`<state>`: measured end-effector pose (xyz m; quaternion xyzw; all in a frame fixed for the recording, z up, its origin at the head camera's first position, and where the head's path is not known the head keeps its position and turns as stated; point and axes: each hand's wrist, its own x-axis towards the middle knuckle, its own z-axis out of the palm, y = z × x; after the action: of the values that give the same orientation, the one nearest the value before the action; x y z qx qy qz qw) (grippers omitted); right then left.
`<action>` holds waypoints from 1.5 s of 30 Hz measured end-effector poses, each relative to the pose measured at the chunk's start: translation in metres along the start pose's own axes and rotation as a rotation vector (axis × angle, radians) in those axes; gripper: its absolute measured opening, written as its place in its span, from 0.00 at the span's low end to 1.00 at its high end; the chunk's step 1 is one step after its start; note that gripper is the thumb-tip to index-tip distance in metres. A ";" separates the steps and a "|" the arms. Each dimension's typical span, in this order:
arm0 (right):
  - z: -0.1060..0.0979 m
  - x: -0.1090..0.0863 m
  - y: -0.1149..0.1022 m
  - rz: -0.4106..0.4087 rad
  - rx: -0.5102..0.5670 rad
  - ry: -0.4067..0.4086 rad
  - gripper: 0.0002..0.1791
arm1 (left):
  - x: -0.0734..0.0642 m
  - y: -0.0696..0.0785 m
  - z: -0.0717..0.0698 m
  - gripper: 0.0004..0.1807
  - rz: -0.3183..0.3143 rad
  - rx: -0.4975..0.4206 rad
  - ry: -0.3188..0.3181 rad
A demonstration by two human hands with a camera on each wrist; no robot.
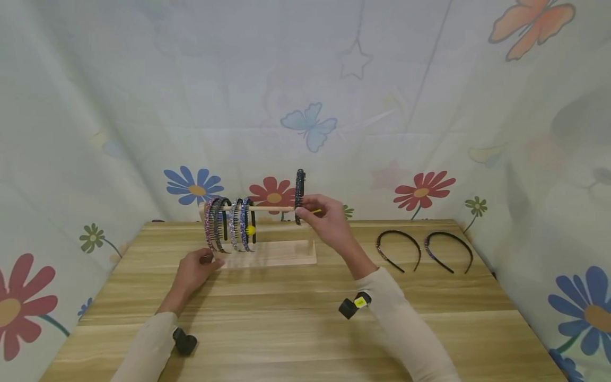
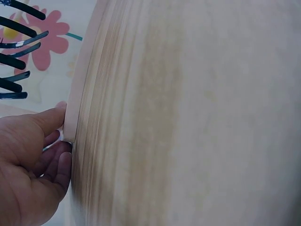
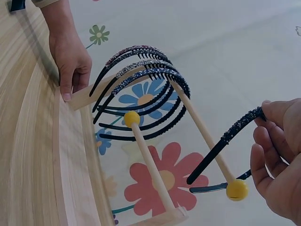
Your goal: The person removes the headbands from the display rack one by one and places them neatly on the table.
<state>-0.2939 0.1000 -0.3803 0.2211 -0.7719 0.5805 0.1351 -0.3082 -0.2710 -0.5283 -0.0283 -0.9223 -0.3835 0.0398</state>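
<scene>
A wooden rack (image 1: 277,259) with yellow-balled dowels stands on the table. Several glittery headbands (image 1: 234,225) hang at the left end of its upper dowel (image 1: 274,208). My left hand (image 1: 193,271) holds the lower left corner of the rack, thumb on one side and fingers on the other in the left wrist view. A black headband with dark sparkles (image 1: 299,188) is pinched in my right hand (image 1: 332,222), upright at the right end of the upper dowel. In the right wrist view, that dowel's yellow ball (image 3: 236,189) sits near the headband's open ends.
Two more black headbands lie on the table at the right, one (image 1: 398,233) nearer the rack and one (image 1: 448,234) farther out. Behind the wooden table (image 1: 286,318) hangs a flowered cloth (image 1: 229,138). The rack's other yellow ball (image 1: 250,229) juts out near the hanging headbands.
</scene>
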 end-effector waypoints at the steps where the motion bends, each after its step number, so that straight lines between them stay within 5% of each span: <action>1: -0.001 0.000 0.000 0.003 0.000 0.002 0.15 | 0.000 0.000 0.000 0.24 0.001 0.001 0.000; 45: -0.033 -0.014 0.012 0.021 -0.092 0.129 0.14 | 0.000 -0.001 0.001 0.25 0.026 0.017 0.006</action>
<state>-0.2897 0.1371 -0.3869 0.1689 -0.7898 0.5587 0.1886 -0.3082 -0.2711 -0.5293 -0.0387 -0.9249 -0.3753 0.0475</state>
